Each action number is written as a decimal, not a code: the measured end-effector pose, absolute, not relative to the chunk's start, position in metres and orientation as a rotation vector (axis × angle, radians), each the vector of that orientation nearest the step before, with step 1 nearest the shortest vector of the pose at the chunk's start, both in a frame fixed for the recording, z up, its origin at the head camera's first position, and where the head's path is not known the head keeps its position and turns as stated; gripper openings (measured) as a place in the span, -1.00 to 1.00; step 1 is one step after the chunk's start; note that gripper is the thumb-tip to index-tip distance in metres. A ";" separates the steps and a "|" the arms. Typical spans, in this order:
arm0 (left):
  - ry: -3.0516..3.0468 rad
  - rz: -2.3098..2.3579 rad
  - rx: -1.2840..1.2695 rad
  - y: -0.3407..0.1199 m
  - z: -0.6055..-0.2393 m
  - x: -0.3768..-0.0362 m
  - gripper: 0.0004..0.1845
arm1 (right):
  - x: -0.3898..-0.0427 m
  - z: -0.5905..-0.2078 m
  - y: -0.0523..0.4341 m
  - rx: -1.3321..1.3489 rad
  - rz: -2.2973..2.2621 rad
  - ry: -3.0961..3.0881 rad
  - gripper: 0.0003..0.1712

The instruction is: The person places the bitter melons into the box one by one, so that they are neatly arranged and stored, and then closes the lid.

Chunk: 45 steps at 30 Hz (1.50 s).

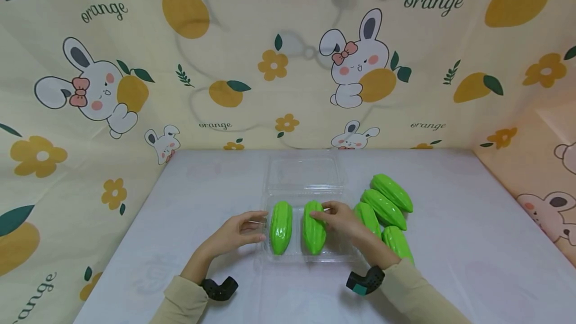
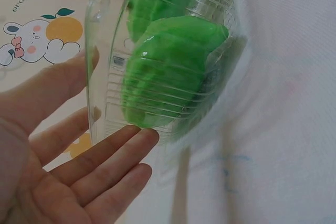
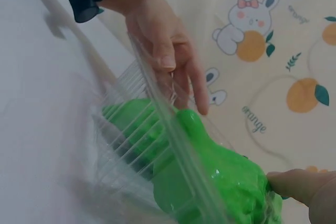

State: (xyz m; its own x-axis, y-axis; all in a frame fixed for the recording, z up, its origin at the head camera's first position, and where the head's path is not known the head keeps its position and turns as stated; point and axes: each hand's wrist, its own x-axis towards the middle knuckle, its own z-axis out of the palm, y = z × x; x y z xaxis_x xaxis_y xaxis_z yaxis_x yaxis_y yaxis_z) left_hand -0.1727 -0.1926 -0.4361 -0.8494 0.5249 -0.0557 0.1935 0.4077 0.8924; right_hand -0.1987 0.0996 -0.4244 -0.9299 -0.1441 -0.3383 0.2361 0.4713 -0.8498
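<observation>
A clear plastic clamshell box [image 1: 298, 244] lies on the table with its lid folded back. Inside, at the left, is one shiny green ridged gourd [image 1: 281, 229]. A second green gourd [image 1: 313, 236] is to its right within the box, and my right hand [image 1: 344, 221] pinches it, thumb and fingers at its upper right side. My left hand [image 1: 238, 234] touches the box's left wall with loosely spread fingers and holds nothing. In the left wrist view, those fingers reach the ribbed wall [image 2: 152, 108] beside the left gourd [image 2: 165, 72].
Several more green gourds [image 1: 382, 209] lie in a loose group right of the box, partly behind the right forearm. A white cloth [image 1: 468, 244] covers the table. Behind it hangs a printed curtain [image 1: 252, 4] with rabbits and oranges. Black cameras [image 1: 220, 289] sit on both wrists.
</observation>
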 end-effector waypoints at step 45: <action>2.340 1.429 0.650 -0.192 -0.436 -0.172 -0.33 | -0.188 -0.430 0.090 -0.208 -1.557 2.183 -0.45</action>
State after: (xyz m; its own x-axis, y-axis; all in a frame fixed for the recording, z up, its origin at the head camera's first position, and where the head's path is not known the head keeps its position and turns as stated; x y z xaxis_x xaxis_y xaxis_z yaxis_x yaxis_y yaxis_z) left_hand -0.1721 -0.1919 -0.4358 -0.8443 0.5346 -0.0364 0.2119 0.3956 0.8937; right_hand -0.1878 0.0898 -0.4301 -0.8882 -0.3721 -0.2694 0.1334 0.3521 -0.9264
